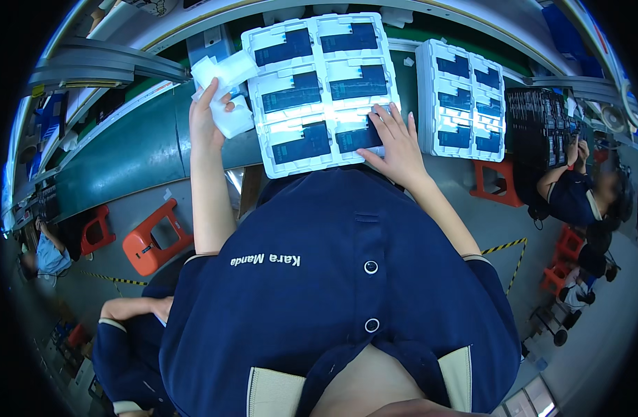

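Note:
A white plastic tray [322,118] lies in front of me, its several compartments each holding a flat black battery-like pack [284,47] with a pale strip along its top. My left hand [206,121] is closed around a loose bunch of thin white foam sheets [233,118] beside the tray's left edge. Over the near right compartment, my right hand [399,149] has its fingers stretched out and its thumb apart. The fingertips rest at the black pack [354,135] there; whether they press on it I cannot tell.
To the right stands a stack of similar white trays [427,104] with black packs. Black trays [538,125] are piled farther right, near a co-worker's arm [555,177]. The green bench [131,149] extends left. Red stools [156,240] stand on the floor; another person sits at lower left.

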Tool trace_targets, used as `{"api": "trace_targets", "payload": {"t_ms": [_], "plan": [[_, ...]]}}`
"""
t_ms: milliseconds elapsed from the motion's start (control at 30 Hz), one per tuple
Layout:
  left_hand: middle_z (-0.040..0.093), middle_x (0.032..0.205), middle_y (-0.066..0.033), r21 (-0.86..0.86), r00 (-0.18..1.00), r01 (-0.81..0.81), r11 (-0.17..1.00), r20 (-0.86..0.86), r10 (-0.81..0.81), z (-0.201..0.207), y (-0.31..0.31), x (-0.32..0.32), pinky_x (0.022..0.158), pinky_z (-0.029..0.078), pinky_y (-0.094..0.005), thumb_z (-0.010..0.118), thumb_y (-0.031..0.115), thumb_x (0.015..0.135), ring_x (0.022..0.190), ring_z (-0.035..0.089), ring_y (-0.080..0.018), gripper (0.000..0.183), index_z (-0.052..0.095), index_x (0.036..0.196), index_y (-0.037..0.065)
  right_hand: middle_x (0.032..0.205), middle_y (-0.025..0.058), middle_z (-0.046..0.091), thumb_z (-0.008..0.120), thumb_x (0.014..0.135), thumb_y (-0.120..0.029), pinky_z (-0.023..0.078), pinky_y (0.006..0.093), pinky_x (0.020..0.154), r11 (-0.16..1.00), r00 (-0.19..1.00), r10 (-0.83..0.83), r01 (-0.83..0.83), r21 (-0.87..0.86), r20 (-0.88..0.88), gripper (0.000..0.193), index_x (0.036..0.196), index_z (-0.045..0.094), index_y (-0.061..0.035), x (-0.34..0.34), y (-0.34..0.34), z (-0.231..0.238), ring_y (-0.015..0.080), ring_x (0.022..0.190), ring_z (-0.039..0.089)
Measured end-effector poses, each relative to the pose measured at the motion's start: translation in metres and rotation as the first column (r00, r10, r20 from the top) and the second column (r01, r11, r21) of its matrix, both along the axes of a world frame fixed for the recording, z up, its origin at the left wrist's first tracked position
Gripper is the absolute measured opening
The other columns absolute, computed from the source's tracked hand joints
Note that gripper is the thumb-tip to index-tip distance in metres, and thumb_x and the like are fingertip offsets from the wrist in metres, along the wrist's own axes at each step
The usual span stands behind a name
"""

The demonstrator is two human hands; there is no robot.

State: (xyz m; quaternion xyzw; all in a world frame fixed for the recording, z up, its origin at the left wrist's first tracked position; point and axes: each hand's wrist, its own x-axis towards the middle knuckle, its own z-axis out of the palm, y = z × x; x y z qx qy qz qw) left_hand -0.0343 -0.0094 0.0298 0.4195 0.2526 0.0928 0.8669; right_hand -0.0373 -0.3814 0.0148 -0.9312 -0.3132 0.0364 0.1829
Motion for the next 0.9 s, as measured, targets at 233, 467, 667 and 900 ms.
{"api": "trace_targets", "payload": {"t_ms": [233, 467, 667, 900], "plan": [[0.057, 0.093, -0.0084, -0.003, 1.000, 0.019, 1.000, 0.008, -0.019, -0.005, 0.001, 0.005, 0.052, 0.041, -0.0239, 0.061, 0.012, 0.092, 0.068, 0.050, -0.0120, 0.024, 0.051, 0.111, 0.001, 0.132, 0.0127, 0.047, 0.071, 0.079, -0.042, 0.017, 0.0560, 0.113, 1.000, 1.000, -0.001, 0.001, 0.022, -0.015, 0.070, 0.135, 0.046, -0.0078, 0.013, -0.004, 0.004, 0.0372, 0.137, 0.031], [0.058, 0.094, -0.0084, 0.001, 0.999, 0.034, 0.999, 0.030, -0.034, -0.001, 0.000, 0.010, 0.052, 0.041, -0.0232, 0.062, 0.012, 0.091, 0.069, 0.050, -0.0113, 0.025, 0.051, 0.111, 0.001, 0.131, 0.0130, 0.049, 0.078, 0.073, -0.019, 0.022, 0.0522, 0.114, 0.985, 0.974, 0.169, -0.159, 0.073, -0.154, 0.066, 0.132, 0.050, -0.0065, 0.034, -0.014, 0.013, 0.0362, 0.137, 0.033], [0.058, 0.094, -0.0077, 0.008, 0.999, 0.031, 1.000, 0.013, -0.031, -0.007, -0.006, 0.006, 0.052, 0.041, -0.0236, 0.062, 0.013, 0.092, 0.068, 0.050, -0.0115, 0.026, 0.050, 0.112, 0.001, 0.141, 0.0134, 0.045, 0.072, 0.075, -0.004, 0.025, 0.0493, 0.114, 0.956, 0.936, 0.162, -0.070, 0.286, -0.313, 0.063, 0.134, 0.048, -0.0077, 0.046, -0.029, 0.010, 0.0353, 0.140, 0.029], [0.057, 0.093, -0.0074, -0.001, 0.999, 0.045, 0.999, 0.018, -0.045, -0.007, -0.012, 0.003, 0.052, 0.042, -0.0243, 0.062, 0.014, 0.092, 0.068, 0.050, -0.0115, 0.026, 0.050, 0.112, 0.002, 0.152, 0.0162, 0.030, 0.067, 0.080, -0.008, 0.026, 0.0447, 0.113, 0.952, 0.952, 0.071, 0.025, 0.305, -0.299, 0.046, 0.125, 0.058, -0.0106, 0.033, -0.039, 0.001, 0.0370, 0.142, 0.023]]}}
